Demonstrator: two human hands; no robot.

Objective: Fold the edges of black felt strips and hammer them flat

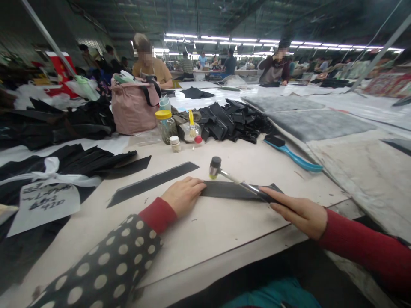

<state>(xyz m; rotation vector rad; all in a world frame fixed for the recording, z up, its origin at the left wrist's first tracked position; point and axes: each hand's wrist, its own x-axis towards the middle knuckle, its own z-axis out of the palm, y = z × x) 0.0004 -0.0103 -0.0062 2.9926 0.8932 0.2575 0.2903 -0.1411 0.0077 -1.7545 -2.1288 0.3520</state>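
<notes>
My right hand (300, 211) is closed round the dark handle of a small mallet (239, 182), with the index finger laid along it. The mallet's head, black on top and yellowish below, is over the board just beyond a black leather-like strip (231, 190). My left hand (184, 194) has its fingers together on the strip's left end, gripping it against the board; the thumb is hidden. A second black strip (154, 184) lies flat beyond my left hand, apart from it.
The pale board (205, 239) carries a blue-handled brush (293, 156), a yellow-lidded jar (167, 126), a small white bottle (175, 144) and a pile of black pieces (231, 119). A pink bag (135, 105) stands behind. Tied black pieces (73, 160) lie left. Two people work across the table.
</notes>
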